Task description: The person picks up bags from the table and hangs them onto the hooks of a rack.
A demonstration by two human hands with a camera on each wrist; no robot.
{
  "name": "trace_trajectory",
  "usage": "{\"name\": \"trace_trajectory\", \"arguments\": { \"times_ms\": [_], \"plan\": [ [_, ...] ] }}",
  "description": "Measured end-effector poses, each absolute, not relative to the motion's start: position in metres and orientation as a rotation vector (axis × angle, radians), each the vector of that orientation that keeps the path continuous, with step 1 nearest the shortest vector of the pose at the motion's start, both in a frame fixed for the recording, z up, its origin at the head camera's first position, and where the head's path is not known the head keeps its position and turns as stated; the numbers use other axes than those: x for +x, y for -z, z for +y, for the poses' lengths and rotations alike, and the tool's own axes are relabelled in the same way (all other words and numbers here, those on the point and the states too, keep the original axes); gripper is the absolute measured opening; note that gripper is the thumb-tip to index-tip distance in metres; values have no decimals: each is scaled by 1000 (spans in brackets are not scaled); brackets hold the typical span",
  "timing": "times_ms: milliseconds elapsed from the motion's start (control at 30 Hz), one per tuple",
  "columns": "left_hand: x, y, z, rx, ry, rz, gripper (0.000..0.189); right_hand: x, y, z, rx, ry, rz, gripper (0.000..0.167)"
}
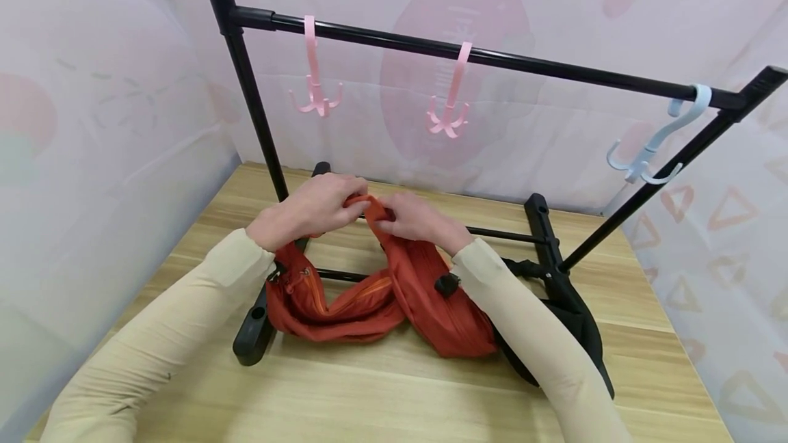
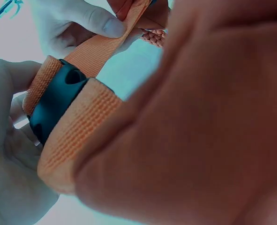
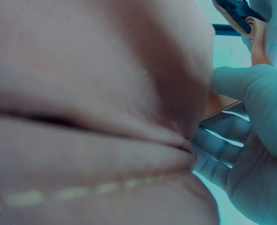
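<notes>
A red waist bag (image 1: 431,292) with orange zips lies slumped on the table, its strap (image 1: 374,214) raised between both hands. My left hand (image 1: 308,207) pinches the strap between thumb and fingers. In the left wrist view, a black buckle (image 2: 56,101) on orange webbing sits against the left hand's fingers. Close beside it, my right hand (image 1: 418,221) holds the strap, thumb on the webbing in the left wrist view. Red fabric fills much of both wrist views and hides part of the hands.
A black rack's bar (image 1: 382,38) crosses above the hands. Two pink hooks, a left one (image 1: 315,91) and a middle one (image 1: 452,98), and a blue hook (image 1: 652,145) hang from it. A black bag (image 1: 579,330) lies by the rack's right foot on the wooden table (image 1: 369,395).
</notes>
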State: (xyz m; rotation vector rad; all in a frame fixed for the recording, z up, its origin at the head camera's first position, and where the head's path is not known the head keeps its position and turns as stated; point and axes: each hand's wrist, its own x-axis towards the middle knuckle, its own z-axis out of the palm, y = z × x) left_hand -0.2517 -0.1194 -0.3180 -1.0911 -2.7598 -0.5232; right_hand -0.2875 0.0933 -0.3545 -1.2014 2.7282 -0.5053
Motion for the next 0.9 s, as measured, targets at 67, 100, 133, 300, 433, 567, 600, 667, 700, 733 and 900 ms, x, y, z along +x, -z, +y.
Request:
{"name": "trace_trajectory", "arguments": {
  "times_ms": [67,100,133,300,433,567,600,667,700,733,900],
  "plan": [
    [-253,319,-120,-1095,543,-2757,18,-287,355,95,-1200,540,2736,9],
    [-253,319,-120,-1095,555,-2754,18,-288,356,97,-1199,558,2742,11],
    [-254,319,-121,-1096,570,-2749,19,-287,356,98,-1198,573,2750,12],
    [-253,320,-123,-1093,665,-2696,22,-285,356,100,-1211,585,2783,16],
    [-251,321,-126,-1086,709,-2653,19,-283,357,100,-1233,560,2805,16],
    [-250,321,-129,-1094,741,-2604,16,-282,359,100,-1252,546,2815,17],
    [-250,321,-129,-1094,746,-2593,16,-282,359,100,-1259,546,2814,17],
    [-249,321,-130,-1094,761,-2565,17,-281,358,100,-1266,558,2809,17],
    [-249,321,-130,-1090,766,-2555,17,-281,358,100,-1269,568,2806,17],
    [-249,321,-130,-1084,770,-2546,17,-281,357,101,-1269,581,2802,16],
    [-248,323,-131,-1052,778,-2522,17,-280,353,102,-1282,609,2797,15]
  ]
}}
